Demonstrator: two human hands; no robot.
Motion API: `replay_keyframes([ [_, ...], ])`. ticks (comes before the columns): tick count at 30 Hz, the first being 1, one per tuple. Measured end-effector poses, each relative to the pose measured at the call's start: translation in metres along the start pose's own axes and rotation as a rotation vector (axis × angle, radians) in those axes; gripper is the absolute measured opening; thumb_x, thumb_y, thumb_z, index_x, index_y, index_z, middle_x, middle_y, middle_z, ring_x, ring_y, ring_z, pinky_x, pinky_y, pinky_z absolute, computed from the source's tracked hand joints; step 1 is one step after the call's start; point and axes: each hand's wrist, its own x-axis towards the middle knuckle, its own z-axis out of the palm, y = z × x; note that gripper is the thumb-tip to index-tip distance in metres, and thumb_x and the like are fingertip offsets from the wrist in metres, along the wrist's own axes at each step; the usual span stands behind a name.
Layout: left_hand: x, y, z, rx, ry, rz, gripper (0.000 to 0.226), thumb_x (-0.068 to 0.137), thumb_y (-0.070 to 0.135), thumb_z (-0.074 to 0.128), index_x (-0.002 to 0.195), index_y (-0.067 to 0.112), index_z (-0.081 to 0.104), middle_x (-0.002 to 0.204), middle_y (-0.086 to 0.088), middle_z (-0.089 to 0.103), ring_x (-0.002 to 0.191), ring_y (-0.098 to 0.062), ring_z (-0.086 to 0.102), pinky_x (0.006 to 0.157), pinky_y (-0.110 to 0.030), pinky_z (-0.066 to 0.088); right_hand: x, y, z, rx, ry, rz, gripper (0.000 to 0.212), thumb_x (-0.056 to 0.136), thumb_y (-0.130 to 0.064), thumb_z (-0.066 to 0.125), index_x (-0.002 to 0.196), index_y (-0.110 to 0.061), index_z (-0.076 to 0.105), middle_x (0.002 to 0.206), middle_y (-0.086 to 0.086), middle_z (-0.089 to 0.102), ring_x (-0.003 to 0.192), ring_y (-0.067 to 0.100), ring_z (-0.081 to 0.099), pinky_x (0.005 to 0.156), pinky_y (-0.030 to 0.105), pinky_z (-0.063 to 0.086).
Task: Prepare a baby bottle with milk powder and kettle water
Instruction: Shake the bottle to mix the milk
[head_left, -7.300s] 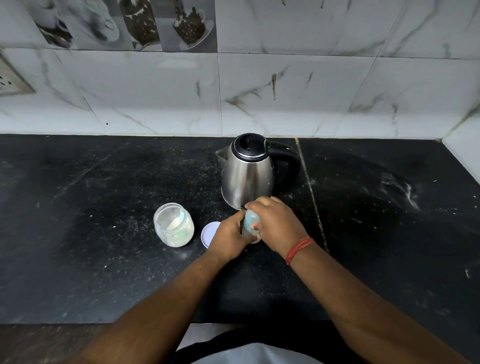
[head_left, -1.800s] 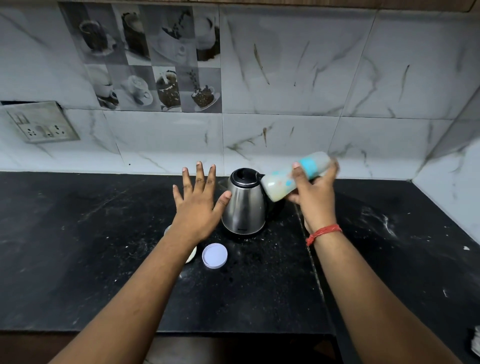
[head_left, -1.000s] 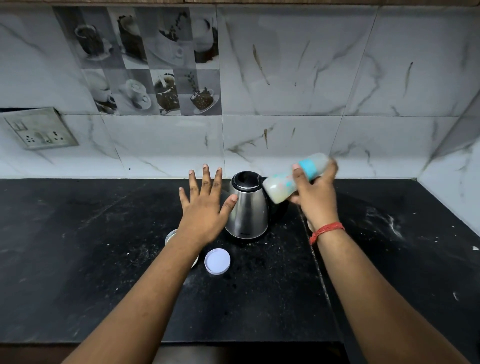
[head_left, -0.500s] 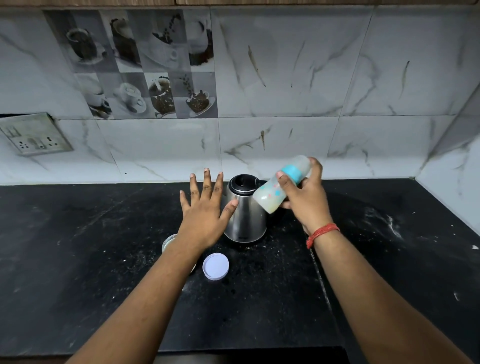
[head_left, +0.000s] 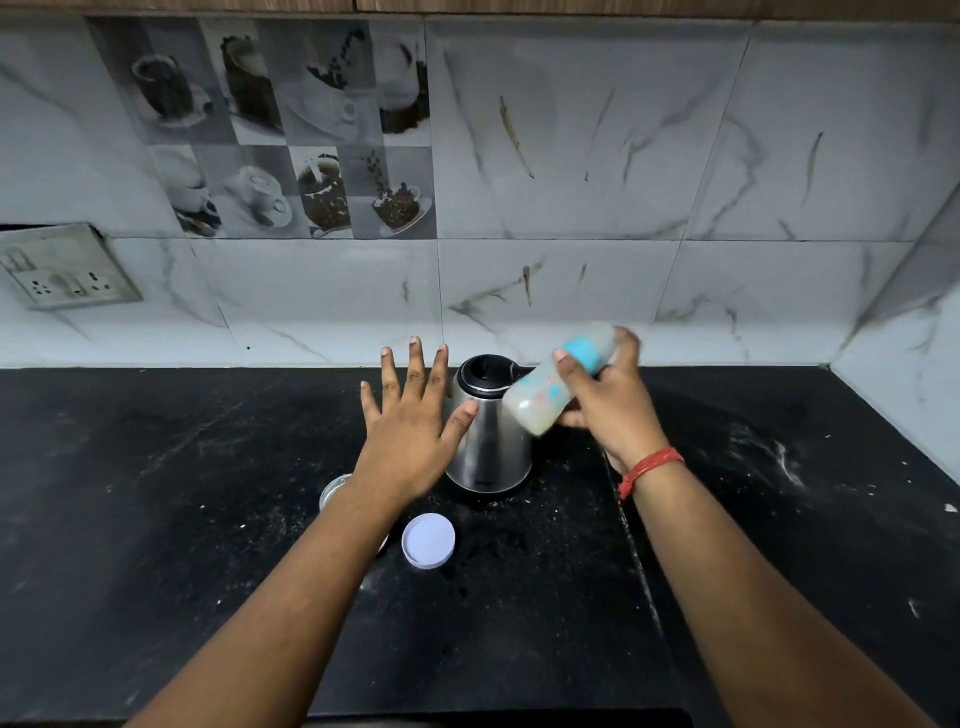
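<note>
My right hand (head_left: 610, 405) grips the baby bottle (head_left: 540, 400) in the air, tilted with its base toward the lower left and its blue collar toward the upper right; the bottle is blurred and holds milky liquid. My left hand (head_left: 410, 415) hovers with fingers spread flat above the counter, just left of the steel kettle (head_left: 491, 441). The kettle stands upright with its black lid on. The milk powder jar (head_left: 332, 491) is mostly hidden under my left wrist. Its white lid (head_left: 428, 540) lies flat on the counter in front of the kettle.
The black stone counter (head_left: 156, 493) runs to a marble-tiled wall at the back and a side wall at the right. A switch and socket plate (head_left: 62, 270) is on the wall at the left. Powder specks dust the counter.
The bottle has shifted slightly in my right hand's grip, tilting back and forth between frames. My left hand stays spread beside the kettle. Earlier, both hands held the bottle on the counter.
</note>
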Motion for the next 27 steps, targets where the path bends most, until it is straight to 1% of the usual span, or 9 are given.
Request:
replay_keyframes([
  [4, 0.0037, 0.0013, 0.0024, 0.009, -0.004, 0.017, 0.088, 0.085, 0.081, -0.003, 0.160, 0.037, -0.015, 0.168, 0.004, -0.027, 0.152, -0.027, -0.034, 0.123, -0.063, -0.009, 0.0031, 0.0050, -0.0037, 0.056, 0.116, -0.012, 0.062, 0.089, -0.040, 0.073, 0.134, -0.040, 0.031, 0.116, 0.001, 0.064, 0.098, 0.018, 0.073, 0.069, 0.048, 0.064],
  [7, 0.0032, 0.0015, 0.0007, 0.026, -0.015, 0.017, 0.086, 0.086, 0.079, -0.001, 0.160, 0.037, -0.016, 0.168, 0.004, -0.029, 0.151, -0.027, -0.035, 0.123, -0.063, -0.009, 0.0020, 0.0020, -0.0019, -0.026, -0.007, 0.009, 0.062, 0.088, -0.040, 0.074, 0.134, -0.043, 0.032, 0.118, 0.005, 0.066, 0.097, 0.019, 0.074, 0.068, 0.049, 0.064],
  [10, 0.0037, 0.0024, 0.0013, 0.012, -0.027, 0.013, 0.086, 0.085, 0.078, -0.001, 0.159, 0.037, -0.016, 0.167, 0.004, -0.029, 0.151, -0.027, -0.035, 0.123, -0.063, -0.010, 0.0029, 0.0031, -0.0047, 0.051, 0.116, -0.017, 0.062, 0.090, -0.040, 0.073, 0.136, -0.040, 0.032, 0.116, 0.000, 0.064, 0.100, 0.018, 0.072, 0.067, 0.045, 0.064],
  [13, 0.0033, 0.0012, 0.0021, 0.017, -0.020, 0.024, 0.087, 0.084, 0.079, -0.003, 0.159, 0.037, -0.016, 0.168, 0.004, -0.029, 0.151, -0.027, -0.035, 0.123, -0.063, -0.010, 0.0029, 0.0008, -0.0032, 0.011, 0.016, 0.010, 0.065, 0.090, -0.039, 0.074, 0.140, -0.040, 0.031, 0.119, 0.004, 0.065, 0.101, 0.018, 0.073, 0.068, 0.049, 0.064],
  [16, 0.0040, -0.0005, 0.0041, 0.003, -0.024, 0.014, 0.088, 0.084, 0.080, -0.003, 0.160, 0.037, -0.015, 0.168, 0.004, -0.028, 0.151, -0.027, -0.035, 0.123, -0.063, -0.010, 0.0050, 0.0038, -0.0064, 0.084, 0.129, -0.010, 0.064, 0.091, -0.039, 0.072, 0.140, -0.038, 0.031, 0.121, 0.004, 0.064, 0.101, 0.017, 0.072, 0.069, 0.047, 0.064],
  [19, 0.0037, 0.0001, 0.0027, 0.010, -0.028, 0.007, 0.088, 0.083, 0.079, -0.002, 0.160, 0.037, -0.015, 0.168, 0.004, -0.029, 0.151, -0.027, -0.035, 0.123, -0.062, -0.010, 0.0028, 0.0015, -0.0026, -0.011, -0.031, 0.023, 0.074, 0.081, -0.049, 0.076, 0.139, -0.043, 0.030, 0.123, 0.007, 0.064, 0.100, 0.020, 0.073, 0.070, 0.051, 0.064],
  [22, 0.0060, 0.0003, 0.0044, 0.006, -0.026, 0.006, 0.087, 0.086, 0.080, -0.001, 0.160, 0.037, -0.015, 0.168, 0.004, -0.029, 0.151, -0.027, -0.035, 0.123, -0.062, -0.010, 0.0048, 0.0032, -0.0049, 0.070, 0.066, 0.006, 0.068, 0.088, -0.041, 0.074, 0.140, -0.040, 0.030, 0.123, 0.005, 0.062, 0.103, 0.019, 0.072, 0.071, 0.050, 0.064],
  [25, 0.0082, -0.0028, 0.0035, 0.016, 0.002, 0.009, 0.087, 0.086, 0.081, -0.002, 0.160, 0.037, -0.014, 0.168, 0.004, -0.028, 0.151, -0.027, -0.034, 0.123, -0.063, -0.010, 0.0049, -0.0003, -0.0026, -0.022, -0.030, 0.007, 0.069, 0.088, -0.040, 0.075, 0.141, -0.040, 0.031, 0.121, 0.007, 0.065, 0.099, 0.020, 0.073, 0.070, 0.053, 0.064],
  [27, 0.0108, -0.0047, 0.0035, 0.000, 0.010, 0.004, 0.089, 0.084, 0.081, -0.002, 0.161, 0.037, -0.012, 0.169, 0.004, -0.026, 0.152, -0.026, -0.033, 0.123, -0.062, -0.009, 0.0057, -0.0006, -0.0054, 0.065, 0.085, -0.014, 0.067, 0.089, -0.038, 0.074, 0.140, -0.039, 0.031, 0.117, 0.005, 0.065, 0.098, 0.018, 0.073, 0.068, 0.049, 0.064],
])
